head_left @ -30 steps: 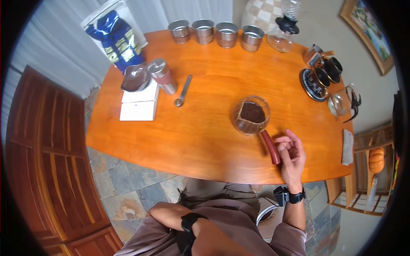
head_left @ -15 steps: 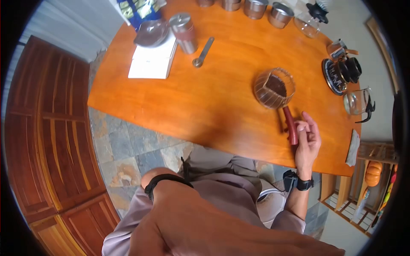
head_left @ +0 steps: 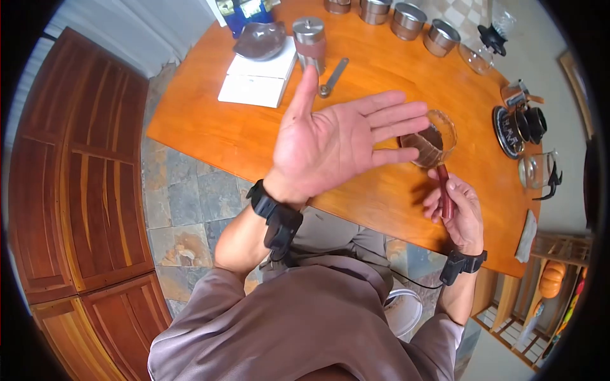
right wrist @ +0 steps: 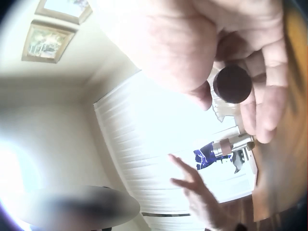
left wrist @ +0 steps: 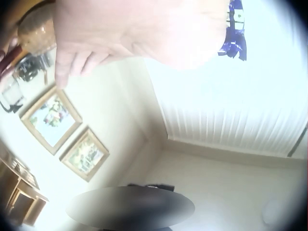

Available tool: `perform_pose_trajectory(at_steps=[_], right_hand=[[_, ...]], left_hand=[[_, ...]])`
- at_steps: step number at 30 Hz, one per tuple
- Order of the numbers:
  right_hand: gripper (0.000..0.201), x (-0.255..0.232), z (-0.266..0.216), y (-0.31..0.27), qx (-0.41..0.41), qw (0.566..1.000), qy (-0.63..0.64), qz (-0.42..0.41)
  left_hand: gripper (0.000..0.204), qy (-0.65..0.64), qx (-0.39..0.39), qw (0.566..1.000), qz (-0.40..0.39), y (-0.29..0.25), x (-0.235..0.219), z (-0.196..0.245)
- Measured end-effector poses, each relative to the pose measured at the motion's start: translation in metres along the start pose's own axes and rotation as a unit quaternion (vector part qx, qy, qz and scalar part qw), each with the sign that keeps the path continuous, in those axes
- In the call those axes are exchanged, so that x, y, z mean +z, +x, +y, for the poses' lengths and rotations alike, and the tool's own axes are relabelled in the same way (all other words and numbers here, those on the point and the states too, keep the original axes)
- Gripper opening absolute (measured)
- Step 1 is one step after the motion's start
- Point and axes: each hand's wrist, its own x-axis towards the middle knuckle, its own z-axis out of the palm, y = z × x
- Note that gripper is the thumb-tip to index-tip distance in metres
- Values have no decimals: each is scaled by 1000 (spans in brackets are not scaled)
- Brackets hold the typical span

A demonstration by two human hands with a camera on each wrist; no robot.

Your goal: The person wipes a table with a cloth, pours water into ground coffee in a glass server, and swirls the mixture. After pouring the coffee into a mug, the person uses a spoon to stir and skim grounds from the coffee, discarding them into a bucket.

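Observation:
A ribbed glass saucepan with a dark red handle holds dark brown grounds. My right hand is at the handle, its thumb on one side and loosely curled fingers on the other. In the right wrist view, the round end of the handle shows between thumb and fingers. My left hand is raised over the table, palm up, fingers straight and thumb spread. It holds nothing, and its fingertips overlap the saucepan's left side in the head view.
A white scale bearing a dark dish stands left on the wooden table, beside a steel grinder and a measuring spoon. Metal cups line the back. Dark cups and a glass jug stand right.
My left hand has risen from close before my body and turned palm up over the table. My right hand has gone from beside the handle to around it. The head view has shifted.

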Motion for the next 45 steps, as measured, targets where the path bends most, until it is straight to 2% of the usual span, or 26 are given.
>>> perform_pose_trajectory(at_steps=[1, 5, 7, 8, 10, 11, 13, 14, 16, 20, 23, 26, 31, 35, 37, 42, 45], right_hand=[[41, -2, 0, 1, 10, 1000, -3, -8], [41, -6, -12, -16, -1, 1000, -7, 25], [43, -5, -11, -32, -5, 999, -25, 44], [44, -7, -9, -40, -15, 999, -25, 19], [49, -5, -8, -47, -32, 999, -31, 0], [49, -1, -8, -49, -28, 999, -30, 7], [50, 7, -15, -42, -31, 999, 2, 10], [50, 8, -16, -38, -47, 999, 10, 18], [49, 5, -17, -42, -57, 998, 2, 20], [50, -2, -15, -51, -50, 999, -10, -13], [52, 4, -14, -42, -37, 999, -12, -20], [55, 7, -16, -27, -60, 998, 16, 15], [56, -5, -13, -33, -60, 998, -1, -13], [58, 8, -14, -22, -37, 999, 19, 23], [59, 5, -13, -16, -58, 997, 16, 47], [51, 8, -8, -30, -46, 999, 19, 9], [50, 14, -14, -17, -39, 997, 17, 63]], left_hand=[[110, -30, 3, 1000, 9, 3, -10, 4], [95, 10, -2, 1000, 9, 14, -31, 14], [77, 109, 7, 993, 41, 23, -40, 16], [77, 105, 8, 994, 41, 26, -45, 17], [58, 281, 67, 951, 108, 38, -56, 16], [58, 277, 61, 953, 108, 47, -63, 14], [47, 379, 72, 908, 165, 69, -78, 12], [47, 376, 66, 910, 161, 75, -83, 11], [44, 562, 49, 796, 219, 86, -93, 10], [45, 554, 29, 800, 230, 82, -87, 4], [45, 553, 39, 806, 205, 85, -92, -2], [44, 574, 55, 793, 197, 87, -98, -5], [40, 614, 37, 768, 179, 85, -95, -7], [41, 621, 35, 764, 168, 84, -93, -6], [43, 604, 35, 776, 177, 83, -92, -4], [45, 614, 35, 770, 170, 84, -93, -4], [45, 621, 27, 765, 167, 84, -92, -4]])
